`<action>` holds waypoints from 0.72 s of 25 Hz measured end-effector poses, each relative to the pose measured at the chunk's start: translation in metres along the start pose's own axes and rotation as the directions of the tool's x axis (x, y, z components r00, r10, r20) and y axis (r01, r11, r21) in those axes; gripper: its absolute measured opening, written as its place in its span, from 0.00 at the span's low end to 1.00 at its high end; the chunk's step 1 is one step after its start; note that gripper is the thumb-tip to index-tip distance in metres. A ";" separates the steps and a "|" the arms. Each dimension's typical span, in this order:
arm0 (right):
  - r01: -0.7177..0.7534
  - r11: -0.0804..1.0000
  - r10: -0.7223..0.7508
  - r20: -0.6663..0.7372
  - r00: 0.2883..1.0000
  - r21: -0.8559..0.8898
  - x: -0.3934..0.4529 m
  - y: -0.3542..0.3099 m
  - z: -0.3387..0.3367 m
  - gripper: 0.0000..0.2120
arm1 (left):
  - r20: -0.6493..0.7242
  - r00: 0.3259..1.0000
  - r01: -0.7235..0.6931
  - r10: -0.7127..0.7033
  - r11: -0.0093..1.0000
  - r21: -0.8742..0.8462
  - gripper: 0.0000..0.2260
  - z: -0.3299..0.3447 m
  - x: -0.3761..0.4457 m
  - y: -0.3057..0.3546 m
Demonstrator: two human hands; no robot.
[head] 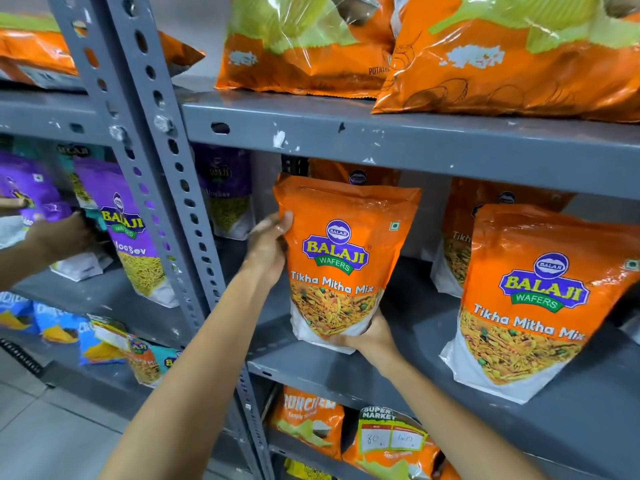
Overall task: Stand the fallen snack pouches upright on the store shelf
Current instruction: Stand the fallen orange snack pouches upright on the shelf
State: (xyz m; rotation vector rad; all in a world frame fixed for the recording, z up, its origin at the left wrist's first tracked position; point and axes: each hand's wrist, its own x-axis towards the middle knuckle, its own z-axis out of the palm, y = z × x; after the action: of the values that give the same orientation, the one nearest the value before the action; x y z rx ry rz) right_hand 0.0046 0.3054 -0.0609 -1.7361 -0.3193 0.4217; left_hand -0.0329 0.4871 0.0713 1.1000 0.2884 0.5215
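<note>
Right hand [372, 337] is cupped under the base of the orange pouch [341, 261], held at frame centre; left hand [268, 247] grips its 9 o'clock edge. Base should be seated flat on the shelf [398, 368] before release.

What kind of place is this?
Most likely a grocery shop aisle: grey slotted metal shelves, many identical Balaji snack pouches faced outward, and a handwritten supermarket price label on a lower pack.
</note>
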 end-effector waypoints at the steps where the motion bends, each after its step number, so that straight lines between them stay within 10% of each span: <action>1: -0.014 1.000 0.015 -0.007 1.000 0.013 0.001 -0.002 0.000 0.46 | -0.063 0.997 -0.037 0.038 0.999 0.024 0.03 0.010 0.002 0.011; 9: -0.006 1.000 0.005 0.044 0.999 0.013 0.003 0.005 -0.006 0.43 | -0.384 0.905 -0.179 0.186 0.982 0.055 0.02 0.024 0.008 0.025; 15: -0.017 1.000 0.017 0.062 0.998 0.007 0.009 0.009 -0.010 0.35 | -0.133 0.968 0.231 -0.214 0.964 0.134 0.33 -0.016 -0.039 -0.090; 18: -0.035 0.999 0.035 0.081 0.996 0.004 0.014 0.008 -0.012 0.32 | -0.122 0.972 0.221 -0.201 0.957 0.187 0.29 -0.035 -0.046 -0.116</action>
State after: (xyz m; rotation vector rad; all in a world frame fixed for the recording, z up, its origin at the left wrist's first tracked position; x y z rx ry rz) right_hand 0.0217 0.2995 -0.0684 -1.7239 -0.3455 0.5188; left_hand -0.0588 0.4489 -0.0502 1.2215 0.5514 0.3630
